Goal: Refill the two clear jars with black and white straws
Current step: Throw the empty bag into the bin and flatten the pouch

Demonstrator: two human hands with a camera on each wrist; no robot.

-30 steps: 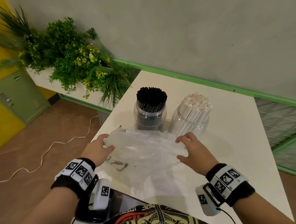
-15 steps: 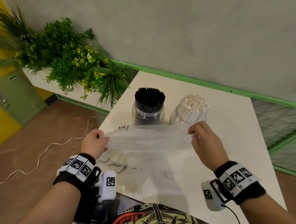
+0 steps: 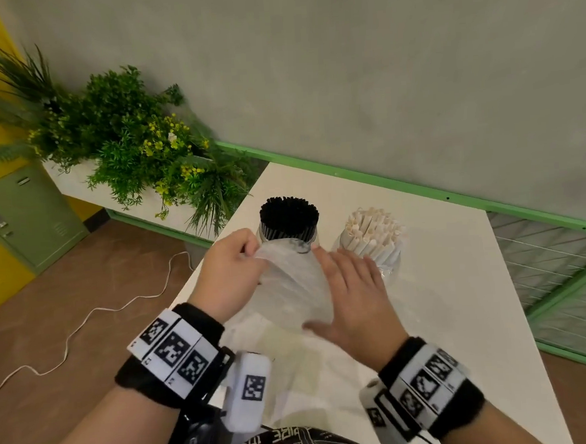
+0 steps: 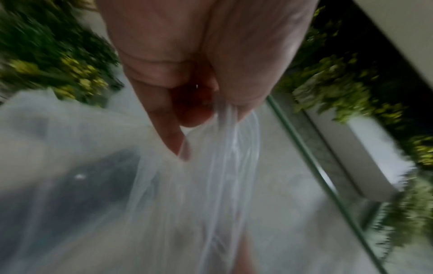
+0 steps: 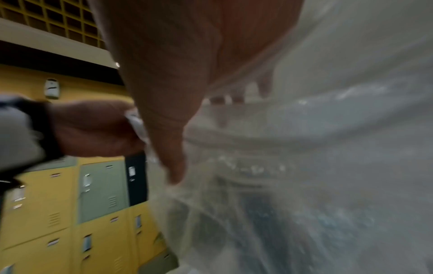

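Two clear jars stand on the white table (image 3: 453,280): one packed with black straws (image 3: 289,218), one with white straws (image 3: 371,234) to its right. Between my hands, just in front of the black jar, hangs an empty clear plastic bag (image 3: 290,287). My left hand (image 3: 233,270) pinches its gathered top edge; the left wrist view shows thumb and fingers of that hand (image 4: 194,129) bunching the film (image 4: 199,194). My right hand (image 3: 351,293) lies flat against the bag's right side with straight fingers. In the right wrist view the film (image 5: 304,166) veils the fingers of my right hand (image 5: 206,137).
A planter of green plants (image 3: 136,152) borders the table's far left corner. A white cable (image 3: 84,317) trails over the brown floor on the left, near green and yellow lockers (image 3: 27,217). A green wire fence (image 3: 562,274) runs along the table's right side.
The bag, spread wide between both hands half a second ago, is now gathered narrow and raised before the black jar. My right hand has let go its pinch and moved left, flat on the film.
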